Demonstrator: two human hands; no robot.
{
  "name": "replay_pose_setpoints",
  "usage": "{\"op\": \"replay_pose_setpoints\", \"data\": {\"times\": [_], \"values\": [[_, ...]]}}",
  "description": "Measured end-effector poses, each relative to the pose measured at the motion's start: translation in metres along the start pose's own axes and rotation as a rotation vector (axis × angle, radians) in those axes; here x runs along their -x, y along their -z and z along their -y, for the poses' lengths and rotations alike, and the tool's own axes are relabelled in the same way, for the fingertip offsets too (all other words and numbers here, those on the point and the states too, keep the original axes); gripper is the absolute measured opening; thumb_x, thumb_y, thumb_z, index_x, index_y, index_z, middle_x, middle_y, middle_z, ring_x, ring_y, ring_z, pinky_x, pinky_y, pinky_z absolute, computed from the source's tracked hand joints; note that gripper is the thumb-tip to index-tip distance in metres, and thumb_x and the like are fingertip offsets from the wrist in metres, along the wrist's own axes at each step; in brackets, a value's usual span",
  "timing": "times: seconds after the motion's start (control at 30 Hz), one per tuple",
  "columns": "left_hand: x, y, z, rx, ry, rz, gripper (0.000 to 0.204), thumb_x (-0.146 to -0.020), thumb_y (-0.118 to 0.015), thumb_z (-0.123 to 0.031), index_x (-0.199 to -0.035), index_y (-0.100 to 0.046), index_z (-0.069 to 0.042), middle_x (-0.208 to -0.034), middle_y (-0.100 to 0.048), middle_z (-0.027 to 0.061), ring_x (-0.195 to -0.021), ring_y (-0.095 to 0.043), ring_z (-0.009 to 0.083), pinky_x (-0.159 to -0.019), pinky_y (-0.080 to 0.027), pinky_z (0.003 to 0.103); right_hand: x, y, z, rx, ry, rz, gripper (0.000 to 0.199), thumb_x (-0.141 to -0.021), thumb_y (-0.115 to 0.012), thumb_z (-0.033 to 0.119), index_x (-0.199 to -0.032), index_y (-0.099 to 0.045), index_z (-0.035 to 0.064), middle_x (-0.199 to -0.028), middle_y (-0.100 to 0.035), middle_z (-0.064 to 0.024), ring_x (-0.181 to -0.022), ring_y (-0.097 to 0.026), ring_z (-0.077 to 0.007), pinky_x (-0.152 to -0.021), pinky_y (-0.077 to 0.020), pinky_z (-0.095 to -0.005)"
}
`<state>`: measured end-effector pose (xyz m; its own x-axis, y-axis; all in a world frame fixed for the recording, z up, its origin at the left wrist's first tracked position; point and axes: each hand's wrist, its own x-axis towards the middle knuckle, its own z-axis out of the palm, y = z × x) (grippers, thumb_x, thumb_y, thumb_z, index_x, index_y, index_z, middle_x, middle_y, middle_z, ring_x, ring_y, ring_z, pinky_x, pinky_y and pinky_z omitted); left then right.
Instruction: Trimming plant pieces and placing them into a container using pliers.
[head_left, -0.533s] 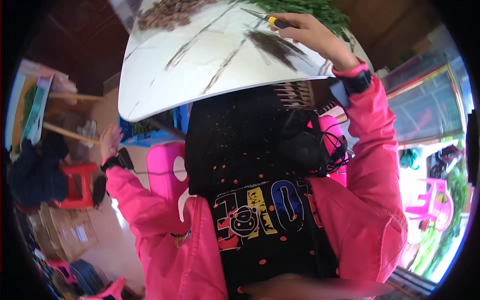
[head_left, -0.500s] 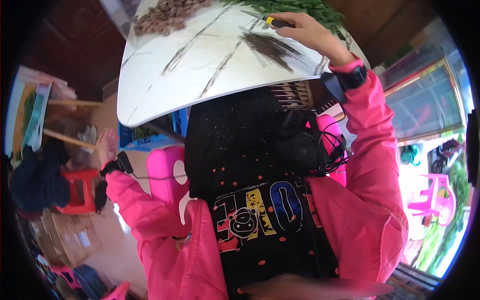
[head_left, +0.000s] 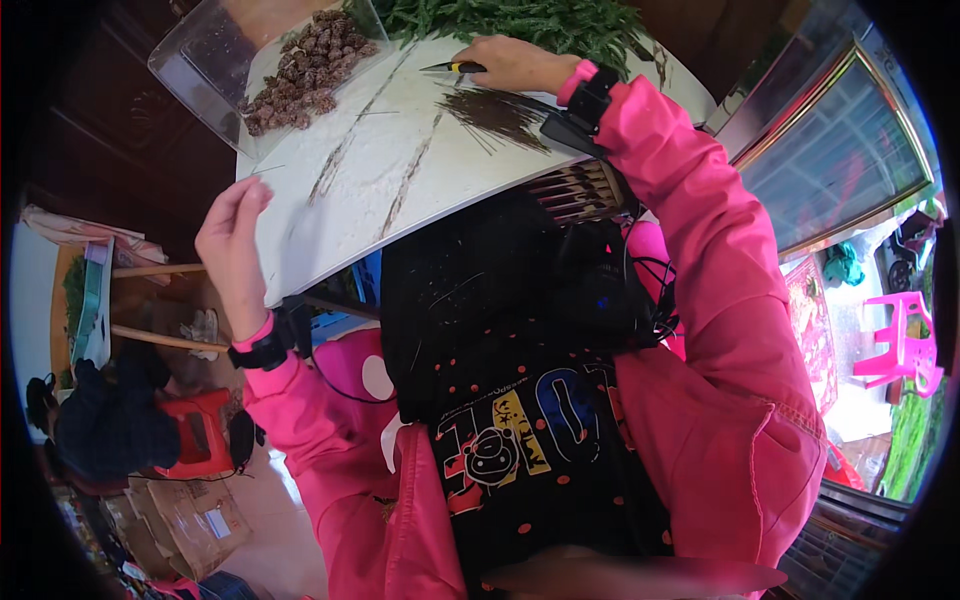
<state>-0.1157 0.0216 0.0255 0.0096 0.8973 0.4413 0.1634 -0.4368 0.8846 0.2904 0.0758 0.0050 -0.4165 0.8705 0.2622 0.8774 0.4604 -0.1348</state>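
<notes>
A person in a pink jacket sits at the near edge of a white, dark-veined table [head_left: 370, 180], seen from above. The left hand [head_left: 235, 245] has just come up: a moment ago it hung open, off the table below the near-left corner; now it is raised beside the left edge, thumb and fingertips drawn together. A fine dark line [head_left: 268, 170] shows by those tips; it may be a single strand, but it is too thin to tell whether it is gripped.

The right hand [head_left: 520, 65] is toward the far edge, as before, its fingers clamped on a small hand tool [head_left: 457, 67] with a black-and-yellow grip. The tool's pointed metal end faces the left edge. Just beside that hand, on its near-edge side, lies a loose, fanned bundle of thin dark strands [head_left: 500, 115].

Reddish-brown cones [head_left: 310, 75] are heaped toward the far-left corner, by a clear plastic box [head_left: 195, 75] that tilts there. Green needle-like sprigs [head_left: 520, 20] are piled along the far edge. With the left hand raised, both hands appear ready for work at the table, the tool in the right.
</notes>
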Motion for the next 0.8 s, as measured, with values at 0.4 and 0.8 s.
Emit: {"op": "replay_pose_setpoints", "data": {"times": [0.4,0.8], "values": [[-0.007,-0.01,0.009,0.017,-0.026,0.122,0.019,-0.091,-0.062,-0.009,-0.105,-0.067,0.004,-0.09,-0.068,0.0065,-0.083,-0.062,0.0112,-0.08,-0.048,0.024,0.01,0.005,0.078,-0.147,0.035,0.036,0.038,-0.086,-0.055,0.018,-0.12,-0.059,0.0023,-0.106,-0.062,-0.0191,-0.099,-0.06,-0.036,-0.088,-0.0492,-0.0424],[-0.012,-0.012,0.006,-0.087,0.047,0.224,0.02,-0.089,-0.063,-0.009,-0.103,-0.067,0.005,-0.088,-0.068,0.0066,-0.08,-0.061,0.011,-0.077,-0.048,0.023,0.011,-0.018,0.106,0.242,0.109,-0.078,0.022,-0.085,-0.058,0.019,-0.094,-0.064,-0.0004,-0.096,-0.063,-0.0179,-0.092,-0.063,-0.0332,-0.072,-0.0556,-0.0415]]}}
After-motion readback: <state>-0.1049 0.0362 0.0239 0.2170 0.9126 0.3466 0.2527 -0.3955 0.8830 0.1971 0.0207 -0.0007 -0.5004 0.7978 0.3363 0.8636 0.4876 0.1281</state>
